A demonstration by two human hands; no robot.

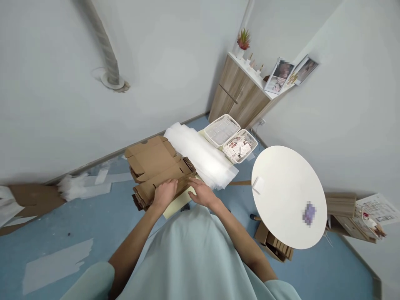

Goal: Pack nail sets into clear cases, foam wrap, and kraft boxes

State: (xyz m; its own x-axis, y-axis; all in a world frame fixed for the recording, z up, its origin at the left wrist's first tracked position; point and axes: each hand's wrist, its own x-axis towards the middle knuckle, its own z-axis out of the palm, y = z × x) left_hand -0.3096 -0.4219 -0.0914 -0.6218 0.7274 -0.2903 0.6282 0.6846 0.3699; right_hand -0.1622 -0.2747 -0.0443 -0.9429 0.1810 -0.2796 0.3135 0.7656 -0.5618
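In front of me lies a stack of flattened brown cardboard boxes (pixel 153 160), with creased flaps and slots, on a pale yellow surface (pixel 176 205). Curled over the near edge of the top cardboard box (pixel 162 174) are the fingers of my left hand (pixel 165 194); its thumb side faces right. My right hand (pixel 202 192) is at the right end of the same cardboard, its fingers stretched out and its thumb apart. Its fingertips reach the cardboard edge, though I cannot tell how firmly they touch. White foam sheets (pixel 201 156) lie just beyond both hands.
Two white baskets (pixel 222 130) stand past the foam, one with small printed packets. A round white table (pixel 289 196) is at right, with an open carton (pixel 273 243) below. A wooden cabinet (pixel 239 91) stands behind. More cardboard (pixel 36 200) lies on the floor at left.
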